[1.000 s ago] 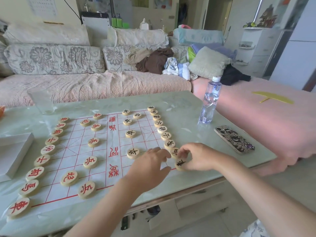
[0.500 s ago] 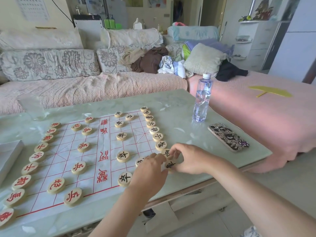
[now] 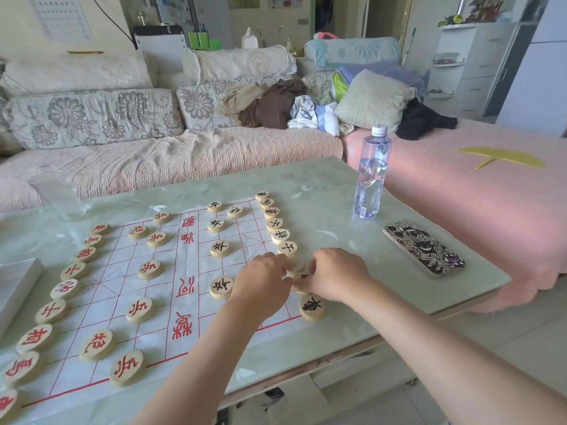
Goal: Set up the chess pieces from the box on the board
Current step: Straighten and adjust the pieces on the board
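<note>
The white paper board (image 3: 104, 289) with red lines lies on the pale green table. Red-marked wooden discs (image 3: 50, 311) line its left side, and more stand further in. Black-marked discs (image 3: 280, 236) run down the right column. Both my hands meet at the lower part of that column. My left hand (image 3: 264, 283) has its fingertips closed on one partly hidden black piece (image 3: 297, 265). My right hand (image 3: 334, 276) pinches the black piece (image 3: 302, 277) just below it. One black disc (image 3: 312, 307) lies free at the board's near right corner. The white box (image 3: 15, 286) sits at the far left.
A water bottle (image 3: 369, 179) stands right of the board and a patterned phone (image 3: 423, 248) lies near the table's right edge. A clear glass (image 3: 58, 197) stands at the back left. A sofa runs behind the table, and a pink bed with a yellow fan (image 3: 503, 157) is at the right.
My right hand has let go of the black disc at the near right corner. Both hands have shifted up the column onto the pieces above it.
</note>
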Demonstrator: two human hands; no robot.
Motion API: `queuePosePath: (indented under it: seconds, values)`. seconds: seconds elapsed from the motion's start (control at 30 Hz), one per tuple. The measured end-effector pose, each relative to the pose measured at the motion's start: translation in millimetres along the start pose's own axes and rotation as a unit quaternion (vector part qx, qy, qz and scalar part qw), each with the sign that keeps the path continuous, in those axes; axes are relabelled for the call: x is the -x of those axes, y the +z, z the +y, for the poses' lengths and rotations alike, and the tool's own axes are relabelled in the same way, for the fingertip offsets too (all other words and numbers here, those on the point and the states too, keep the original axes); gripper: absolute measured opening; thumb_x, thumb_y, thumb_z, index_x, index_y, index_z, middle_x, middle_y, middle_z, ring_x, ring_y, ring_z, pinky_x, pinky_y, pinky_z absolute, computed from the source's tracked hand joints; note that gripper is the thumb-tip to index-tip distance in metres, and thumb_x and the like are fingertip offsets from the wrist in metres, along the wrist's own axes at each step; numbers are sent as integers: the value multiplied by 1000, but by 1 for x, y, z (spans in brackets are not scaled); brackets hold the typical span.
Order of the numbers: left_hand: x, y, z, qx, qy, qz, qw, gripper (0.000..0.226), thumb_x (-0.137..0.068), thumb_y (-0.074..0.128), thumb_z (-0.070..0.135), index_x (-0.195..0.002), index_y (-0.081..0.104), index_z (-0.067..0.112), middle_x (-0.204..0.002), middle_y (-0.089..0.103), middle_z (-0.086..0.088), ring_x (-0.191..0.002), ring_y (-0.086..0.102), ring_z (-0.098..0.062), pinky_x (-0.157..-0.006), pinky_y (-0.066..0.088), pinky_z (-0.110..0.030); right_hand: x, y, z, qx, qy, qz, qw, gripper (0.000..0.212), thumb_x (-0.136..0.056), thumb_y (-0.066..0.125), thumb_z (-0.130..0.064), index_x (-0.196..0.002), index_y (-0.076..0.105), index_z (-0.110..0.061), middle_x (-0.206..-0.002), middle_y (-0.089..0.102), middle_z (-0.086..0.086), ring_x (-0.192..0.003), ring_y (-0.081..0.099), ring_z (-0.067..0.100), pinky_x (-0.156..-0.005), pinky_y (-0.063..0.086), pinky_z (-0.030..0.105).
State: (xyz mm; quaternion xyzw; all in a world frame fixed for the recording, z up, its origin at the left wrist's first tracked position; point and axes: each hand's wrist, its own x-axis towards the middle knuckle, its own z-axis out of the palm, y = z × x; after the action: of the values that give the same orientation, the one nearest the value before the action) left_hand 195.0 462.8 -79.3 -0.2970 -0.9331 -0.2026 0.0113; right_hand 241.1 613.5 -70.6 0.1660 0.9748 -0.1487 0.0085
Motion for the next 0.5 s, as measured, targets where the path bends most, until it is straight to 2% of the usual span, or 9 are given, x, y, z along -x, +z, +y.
queuePosePath:
  seconds: [0.1, 0.2, 0.3, 0.37, 0.43, 0.5]
  values:
    - [1, 2, -2, -8, 9, 5, 1000, 24, -88, 56, 27, -112, 62, 31, -101, 61, 11, -101, 54, -15, -82, 47, -31, -8, -6, 8, -34, -9, -51, 998, 41, -69, 70, -52, -103, 68, -28, -105, 66, -8, -98, 64, 18, -81, 52, 30]
    - [4, 4, -3, -12, 16, 5, 1000, 26, -89, 56, 28, -114, 61, 33, -103, 61, 13, -103, 53, -14, -84, 44, -29, -13, -7, 20, -101, -8, -96, 990, 50, -71, 72, -40, -119, 62, -37, -117, 62, -12, -105, 61, 14, -89, 53, 31]
    - [6, 8, 0, -29, 32, 2, 999, 32, -91, 56, 32, -122, 58, 39, -107, 62, 14, -106, 51, -14, -89, 39, -29, -13, -7, 28, -128, -9, -94, 987, 52, -73, 76, -43, -122, 63, -34, -118, 63, -13, -107, 62, 13, -92, 52, 30]
    - [6, 10, 2, -50, 41, 7, 998, 37, -91, 56, 36, -128, 53, 42, -110, 62, 15, -109, 49, -14, -94, 35, -29, -13, -5, 29, -149, -25, -91, 984, 47, -75, 78, -45, -119, 66, -32, -114, 65, -12, -102, 63, 12, -87, 53, 27]
    - [6, 12, 3, -60, 41, 10, 997, 40, -91, 56, 38, -131, 52, 42, -115, 61, 14, -111, 48, -15, -95, 34, -30, -14, -1, 29, -170, -55, -99, 979, 39, -80, 77, -38, -117, 68, -31, -109, 67, -13, -92, 63, 7, -72, 49, 19]
    - [6, 13, 2, -64, 39, 9, 997, 41, -91, 57, 40, -132, 52, 41, -119, 60, 13, -112, 47, -15, -94, 34, -30, -16, 1, 29, -182, -76, -104, 975, 37, -84, 74, -27, -119, 68, -32, -107, 67, -18, -83, 59, -1, -65, 41, 12]
